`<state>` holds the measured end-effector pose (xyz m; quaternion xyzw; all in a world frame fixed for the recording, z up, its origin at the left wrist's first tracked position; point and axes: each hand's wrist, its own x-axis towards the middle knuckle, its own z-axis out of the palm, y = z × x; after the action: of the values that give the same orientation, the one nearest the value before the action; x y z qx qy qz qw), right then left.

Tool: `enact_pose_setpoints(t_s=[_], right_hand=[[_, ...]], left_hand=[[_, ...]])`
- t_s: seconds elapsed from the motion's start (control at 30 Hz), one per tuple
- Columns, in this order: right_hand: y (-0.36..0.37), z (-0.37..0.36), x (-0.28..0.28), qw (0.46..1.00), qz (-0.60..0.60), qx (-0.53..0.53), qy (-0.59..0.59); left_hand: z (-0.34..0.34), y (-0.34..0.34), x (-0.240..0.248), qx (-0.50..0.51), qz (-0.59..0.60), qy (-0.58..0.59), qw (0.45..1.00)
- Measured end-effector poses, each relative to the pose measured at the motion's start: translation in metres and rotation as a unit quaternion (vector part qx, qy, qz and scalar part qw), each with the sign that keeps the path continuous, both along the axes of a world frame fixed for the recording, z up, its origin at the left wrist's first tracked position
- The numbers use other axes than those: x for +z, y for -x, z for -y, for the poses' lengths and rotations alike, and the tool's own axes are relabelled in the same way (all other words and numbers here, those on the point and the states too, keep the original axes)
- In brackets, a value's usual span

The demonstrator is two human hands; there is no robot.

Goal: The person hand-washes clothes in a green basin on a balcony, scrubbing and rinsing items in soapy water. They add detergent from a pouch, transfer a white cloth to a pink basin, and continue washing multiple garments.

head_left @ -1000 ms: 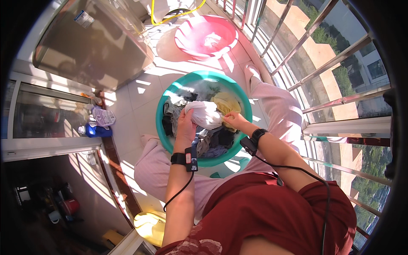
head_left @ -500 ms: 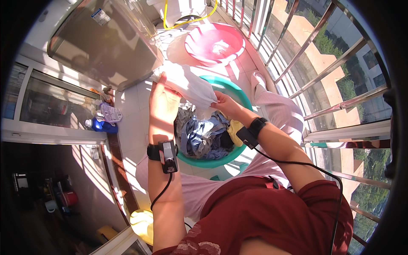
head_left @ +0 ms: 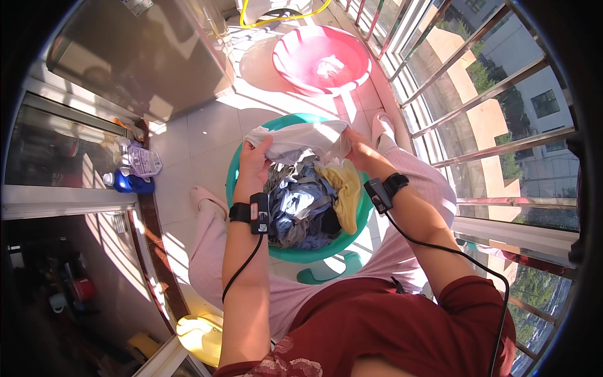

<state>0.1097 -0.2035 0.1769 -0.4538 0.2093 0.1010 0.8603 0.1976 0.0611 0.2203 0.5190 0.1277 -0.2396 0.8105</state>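
Observation:
A white cloth garment (head_left: 308, 139) stretches between my two hands over the far part of a green basin (head_left: 301, 253). My left hand (head_left: 254, 162) is closed on its left end, and my right hand (head_left: 359, 151) grips the right end. Beneath and nearer to me, the basin holds a heap of blue and grey wet-looking clothes (head_left: 295, 204). A yellow cloth (head_left: 344, 195) lies along the heap's right side. What kind of garment the white cloth is, I cannot tell.
Beyond stands a pink basin (head_left: 301, 60) with a pale item in it. A yellow hose (head_left: 286, 24) runs at the back. Blue detergent bottle (head_left: 133, 182) and another bottle (head_left: 144, 160) stand at left. Metal railings (head_left: 483, 85) line the right; a yellow basin (head_left: 202, 336) sits lower left.
Both hands have come down over the green basin and moved apart. The white cloth, raised and slanting before, now hangs more level between them. My view has shifted slightly.

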Motion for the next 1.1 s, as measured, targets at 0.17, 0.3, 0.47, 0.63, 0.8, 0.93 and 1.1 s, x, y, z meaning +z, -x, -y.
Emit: enact_pose_setpoints(t_s=[0.17, 0.3, 0.47, 0.63, 0.8, 0.93, 1.1], right_hand=[[-0.023, 0.022, -0.059, 0.986, -0.095, -0.103, 0.086], [-0.024, 0.022, -0.120, 0.932, -0.051, 0.039, 0.357], [-0.029, -0.022, -0.147, 0.733, -0.070, 0.240, 0.633], [-0.043, -0.046, -0.161, 0.646, -0.004, 0.377, 0.664], [-0.063, -0.039, -0.193, 0.618, -0.176, 0.533, 0.550], [-0.072, -0.027, -0.195, 0.651, -0.057, 0.498, 0.570], [-0.071, -0.017, -0.148, 0.940, -0.164, 0.189, 0.230]], left_hand=[[0.011, -0.018, -0.102, 0.006, -0.066, -0.151, 0.986], [0.027, -0.014, -0.162, -0.020, 0.152, -0.477, 0.866], [0.059, -0.002, -0.185, -0.370, 0.231, -0.492, 0.753], [0.071, -0.006, -0.193, -0.484, 0.130, -0.602, 0.622], [0.071, -0.017, -0.213, -0.519, 0.032, -0.596, 0.612], [0.069, -0.016, -0.235, -0.537, -0.016, -0.607, 0.585], [0.037, -0.003, -0.253, -0.464, 0.040, -0.544, 0.698]])
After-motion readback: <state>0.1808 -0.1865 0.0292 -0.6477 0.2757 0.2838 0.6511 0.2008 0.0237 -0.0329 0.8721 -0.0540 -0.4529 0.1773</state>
